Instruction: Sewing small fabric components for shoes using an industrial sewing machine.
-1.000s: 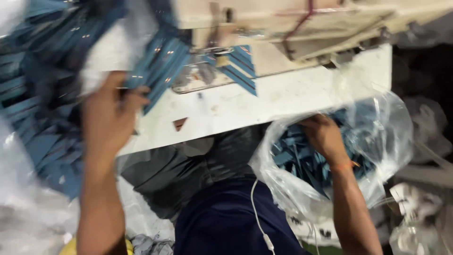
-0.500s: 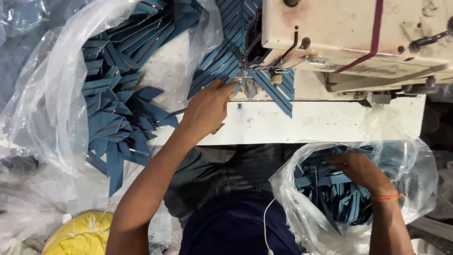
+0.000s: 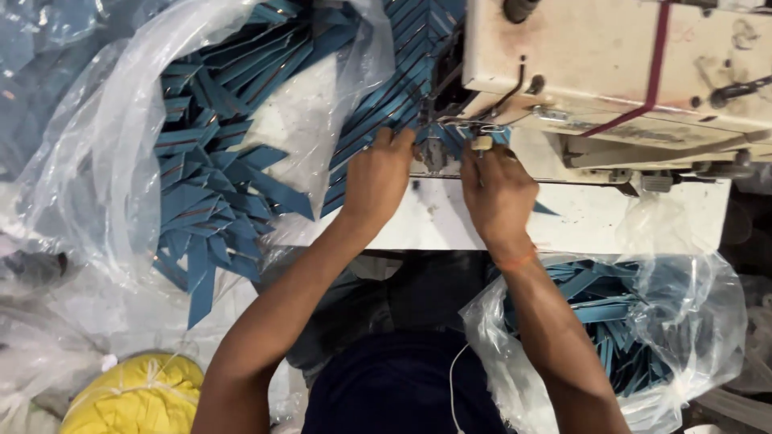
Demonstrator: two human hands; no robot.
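Both hands meet at the needle area of a cream sewing machine (image 3: 611, 72). The left hand (image 3: 378, 173) lies palm down, fingers together, pressing blue fabric strips (image 3: 378, 112) that run diagonally away up and to the left. The right hand (image 3: 497, 189) sits just beside it, fingertips closed near the presser foot (image 3: 481, 143); what it pinches cannot be told. Loose strips fill a clear plastic bag (image 3: 683, 321) at right.
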